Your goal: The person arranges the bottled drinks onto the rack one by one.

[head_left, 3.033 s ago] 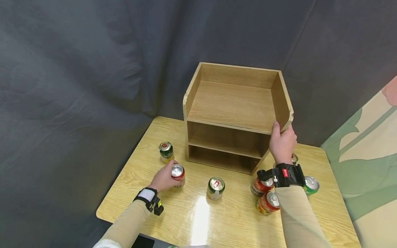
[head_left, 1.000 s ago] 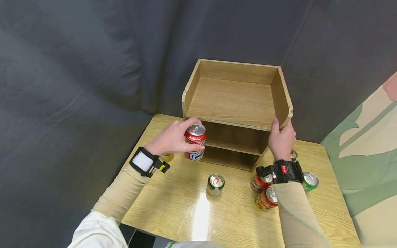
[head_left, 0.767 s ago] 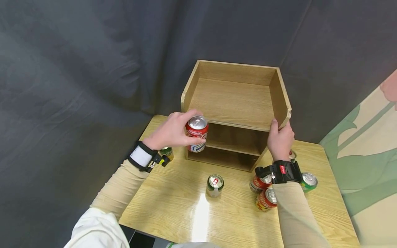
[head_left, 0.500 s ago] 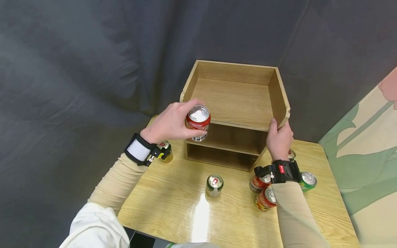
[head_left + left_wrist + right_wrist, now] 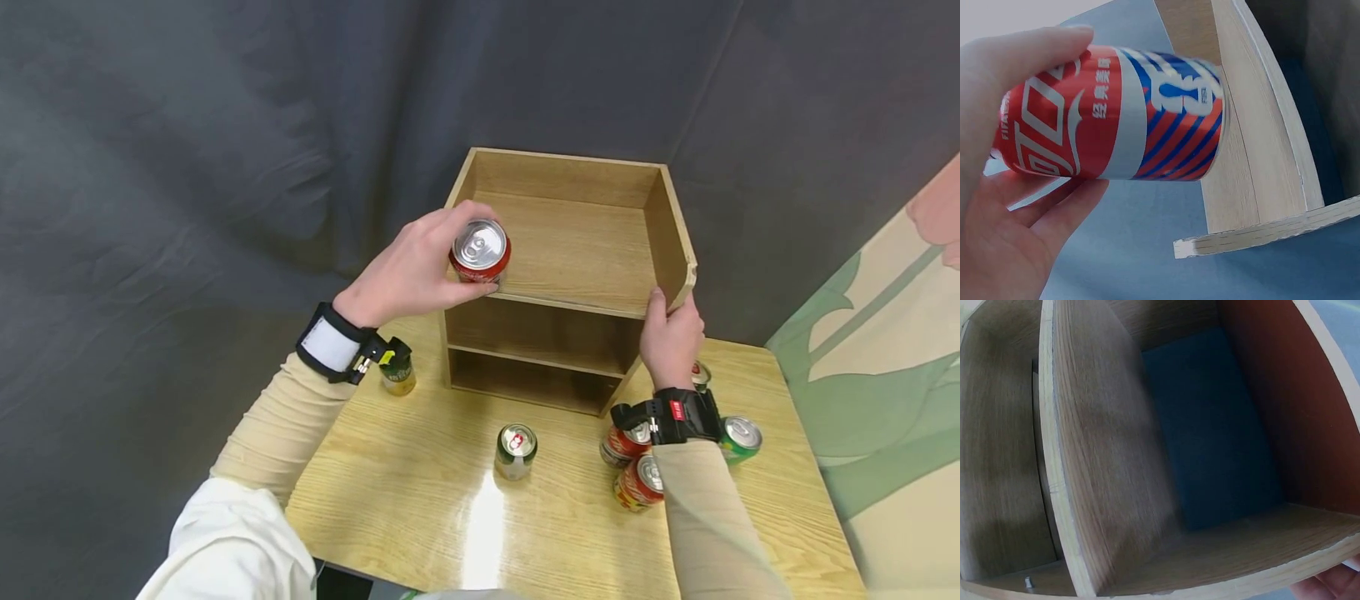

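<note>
My left hand [image 5: 405, 271] grips a red soda can [image 5: 480, 250], thumb on the near side and fingers round the far side. It holds the can upright at the front left of the wooden shelf unit's top level [image 5: 577, 242]. In the left wrist view the can's [image 5: 1116, 115] red and silver label and blue stripes show, with its base facing the shelf boards. My right hand [image 5: 672, 343] grips the front edge of the unit's right side panel, thumb on the near face. Most of its fingers are hidden behind the panel.
On the table [image 5: 420, 492] stand a green-and-yellow can [image 5: 398, 379] at left and a green-and-white can [image 5: 516, 454] in front. Two red cans [image 5: 637, 485], a green can [image 5: 741, 439] and a partly hidden can [image 5: 701, 377] stand around the right forearm. Dark curtain [image 5: 225, 167] hangs behind.
My left hand has taken the red can up from the table, rightward past the lower shelves to the top level's front edge. The right hand keeps its grip on the side panel.
</note>
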A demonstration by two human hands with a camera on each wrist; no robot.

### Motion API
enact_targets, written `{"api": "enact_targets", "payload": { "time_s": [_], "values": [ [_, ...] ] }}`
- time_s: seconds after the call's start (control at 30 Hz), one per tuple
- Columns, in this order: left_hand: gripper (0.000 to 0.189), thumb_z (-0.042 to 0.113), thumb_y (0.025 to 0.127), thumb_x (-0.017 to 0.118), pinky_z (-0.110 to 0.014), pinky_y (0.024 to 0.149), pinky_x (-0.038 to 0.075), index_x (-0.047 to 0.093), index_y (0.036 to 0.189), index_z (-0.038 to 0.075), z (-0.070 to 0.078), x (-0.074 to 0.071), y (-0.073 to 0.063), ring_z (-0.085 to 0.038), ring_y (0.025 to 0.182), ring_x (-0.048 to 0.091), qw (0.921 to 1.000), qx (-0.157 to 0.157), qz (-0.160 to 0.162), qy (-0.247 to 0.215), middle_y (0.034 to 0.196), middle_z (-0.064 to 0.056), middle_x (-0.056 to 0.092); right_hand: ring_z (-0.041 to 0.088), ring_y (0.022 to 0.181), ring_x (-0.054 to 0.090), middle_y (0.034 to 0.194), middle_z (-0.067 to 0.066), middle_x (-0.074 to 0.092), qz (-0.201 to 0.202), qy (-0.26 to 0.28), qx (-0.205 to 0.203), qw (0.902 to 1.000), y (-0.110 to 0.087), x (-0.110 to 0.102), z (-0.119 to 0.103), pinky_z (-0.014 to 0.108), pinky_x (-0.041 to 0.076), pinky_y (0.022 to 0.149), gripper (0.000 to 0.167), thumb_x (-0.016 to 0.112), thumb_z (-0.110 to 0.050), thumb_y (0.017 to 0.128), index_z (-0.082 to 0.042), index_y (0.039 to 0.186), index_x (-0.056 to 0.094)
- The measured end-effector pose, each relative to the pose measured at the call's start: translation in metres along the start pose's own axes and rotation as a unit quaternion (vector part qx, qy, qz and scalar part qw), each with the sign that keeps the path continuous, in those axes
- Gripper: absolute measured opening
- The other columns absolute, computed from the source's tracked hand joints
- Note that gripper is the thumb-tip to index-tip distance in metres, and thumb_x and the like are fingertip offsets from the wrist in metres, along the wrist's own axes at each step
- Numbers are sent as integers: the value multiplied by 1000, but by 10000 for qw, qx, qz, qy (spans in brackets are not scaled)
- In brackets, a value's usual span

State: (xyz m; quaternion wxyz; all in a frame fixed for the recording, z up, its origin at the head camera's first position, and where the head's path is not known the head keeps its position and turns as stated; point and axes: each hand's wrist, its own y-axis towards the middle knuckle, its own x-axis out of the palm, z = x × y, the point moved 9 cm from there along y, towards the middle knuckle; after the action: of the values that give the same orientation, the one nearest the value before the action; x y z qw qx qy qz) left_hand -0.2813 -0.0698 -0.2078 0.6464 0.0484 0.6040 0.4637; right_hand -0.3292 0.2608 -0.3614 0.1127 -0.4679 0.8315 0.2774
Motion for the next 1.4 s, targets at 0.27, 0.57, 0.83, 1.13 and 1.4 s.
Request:
{"api": "enact_targets", "payload": {
  "time_s": [0.27, 0.57, 0.83, 1.13, 1.4],
  "values": [
    [65, 10, 73, 92, -32, 97, 46, 55, 127, 6, -11, -1, 6, -17, 114, 54, 9997, 14, 239, 24, 123, -5, 55, 41, 119, 60, 127, 23, 65, 51, 54, -105, 9999, 1, 1, -1, 58, 44, 97, 50, 48, -41, 105, -3, 135, 59],
    [68, 13, 73, 93, -31, 95, 49, 56, 130, 8, -37, 13, 6, -20, 114, 55, 9975, -695, 117, 10, 127, -8, 45, 38, 123, 58, 134, 21, 62, -57, 78, 27, 9999, -1, 3, 2, 56, 44, 101, 51, 46, -42, 106, -5, 139, 56],
    [71, 15, 73, 93, -33, 95, 49, 57, 134, 5, -47, 13, 3, -21, 113, 56, 9953, -958, 127, 4, 129, -9, 44, 37, 124, 58, 135, 21, 62, -86, 131, -22, 9999, -3, 6, -1, 56, 45, 101, 51, 45, -40, 106, -5, 141, 55],
    [81, 19, 76, 92, -32, 98, 48, 52, 145, 5, -57, 11, 3, -23, 117, 56, 9920, -1256, 88, 68, 131, -9, 42, 33, 125, 58, 137, 19, 61, -96, 188, -84, 9997, -4, 8, -7, 53, 45, 102, 50, 45, -40, 107, -7, 144, 53],
    [86, 22, 80, 89, -33, 100, 47, 45, 152, 8, -62, 13, 4, -24, 120, 55, 9888, -1489, -22, 134, 133, -10, 41, 34, 124, 59, 136, 19, 62, -81, 176, -126, 9997, -4, 7, -8, 53, 46, 101, 50, 45, -40, 106, -7, 143, 54]
  ]
}}
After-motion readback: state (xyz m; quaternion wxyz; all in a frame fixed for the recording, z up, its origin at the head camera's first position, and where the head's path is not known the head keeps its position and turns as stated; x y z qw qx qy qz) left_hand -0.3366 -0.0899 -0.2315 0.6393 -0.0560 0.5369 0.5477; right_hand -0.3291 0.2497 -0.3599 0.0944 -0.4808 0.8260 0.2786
